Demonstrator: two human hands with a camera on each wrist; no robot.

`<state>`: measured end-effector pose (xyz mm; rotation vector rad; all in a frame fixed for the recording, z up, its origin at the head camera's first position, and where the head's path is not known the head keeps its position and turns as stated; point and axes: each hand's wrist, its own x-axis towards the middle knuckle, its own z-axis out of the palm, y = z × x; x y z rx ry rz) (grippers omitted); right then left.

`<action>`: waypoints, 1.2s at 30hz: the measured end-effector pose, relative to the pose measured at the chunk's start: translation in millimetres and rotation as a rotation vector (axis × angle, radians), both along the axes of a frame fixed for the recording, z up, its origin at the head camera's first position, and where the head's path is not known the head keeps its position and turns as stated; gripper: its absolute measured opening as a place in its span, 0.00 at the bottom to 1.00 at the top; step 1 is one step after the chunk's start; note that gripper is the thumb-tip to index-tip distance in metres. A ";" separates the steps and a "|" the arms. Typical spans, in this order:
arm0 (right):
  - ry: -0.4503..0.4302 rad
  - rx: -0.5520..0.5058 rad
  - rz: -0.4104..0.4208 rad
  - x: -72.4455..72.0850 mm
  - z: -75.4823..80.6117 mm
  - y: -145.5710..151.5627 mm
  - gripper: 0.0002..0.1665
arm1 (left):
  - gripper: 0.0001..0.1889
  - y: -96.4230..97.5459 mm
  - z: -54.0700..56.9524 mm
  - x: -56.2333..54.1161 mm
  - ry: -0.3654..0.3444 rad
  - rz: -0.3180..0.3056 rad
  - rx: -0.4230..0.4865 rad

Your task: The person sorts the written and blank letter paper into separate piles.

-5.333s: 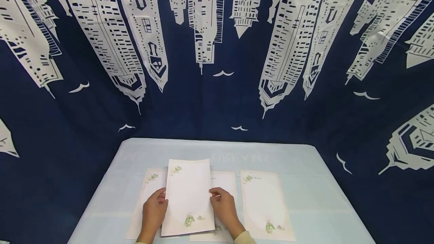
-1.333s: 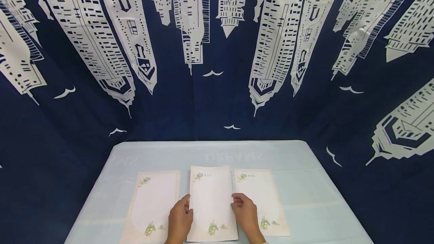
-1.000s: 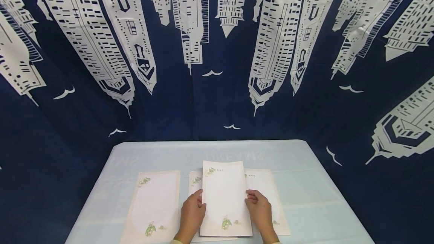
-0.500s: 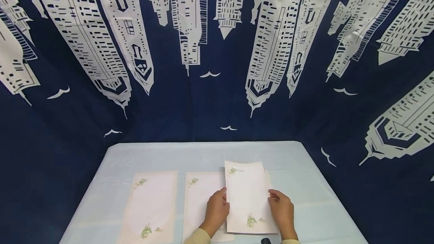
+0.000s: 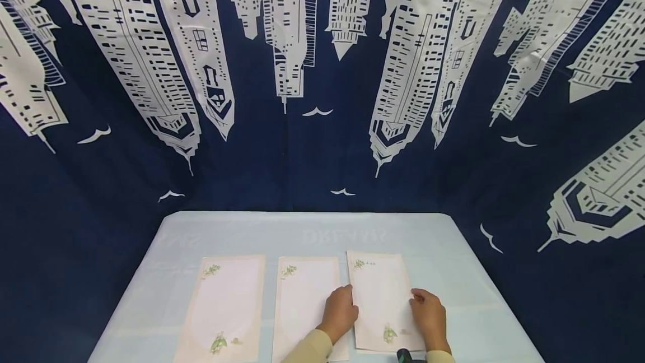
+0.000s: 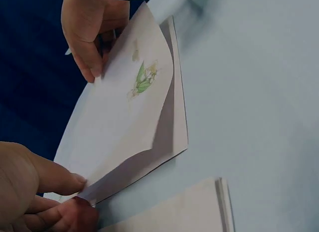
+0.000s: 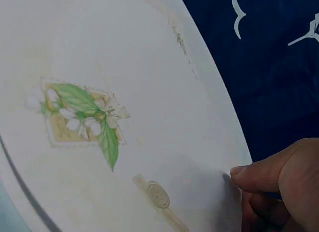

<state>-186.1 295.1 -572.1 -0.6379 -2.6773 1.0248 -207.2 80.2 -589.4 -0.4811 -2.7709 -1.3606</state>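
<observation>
A sheet of letter paper (image 5: 380,301), pale with green floral prints at top left and bottom, is held by both hands over the right-hand pile. My left hand (image 5: 340,313) pinches its left edge, thumb on top. On the opposite edge, my right hand (image 5: 430,318) grips it the same way; the right wrist view shows the thumb (image 7: 256,178) on the paper's edge. In the left wrist view the sheet (image 6: 117,107) bows, its near edge raised above the paper underneath (image 6: 167,132). The right hand's fingers are mostly hidden behind the sheet in its wrist view.
Two similar paper piles lie to the left, a middle one (image 5: 302,296) partly under my left forearm and a far left one (image 5: 227,301). All rest on a pale blue cloth-covered table (image 5: 484,307). A navy curtain (image 5: 282,172) with white buildings hangs behind.
Both hands have lifted a sheet off the middle pile, carried it right and lowered it over the right pile. Earlier, a sheet was held up between the left and middle piles.
</observation>
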 end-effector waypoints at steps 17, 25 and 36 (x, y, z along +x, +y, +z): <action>-0.059 -0.019 0.026 -4.2 1.6 -5.6 0.21 | 0.24 -12.7 11.5 -1.9 -0.005 0.008 -0.069; 0.044 -0.011 0.067 -0.9 9.1 -42.7 0.18 | 0.19 -53.1 17.2 -4.8 0.114 0.152 -0.072; 0.089 -0.051 0.235 5.4 3.6 -100.1 0.14 | 0.18 -139.4 15.1 7.0 0.091 0.370 -0.132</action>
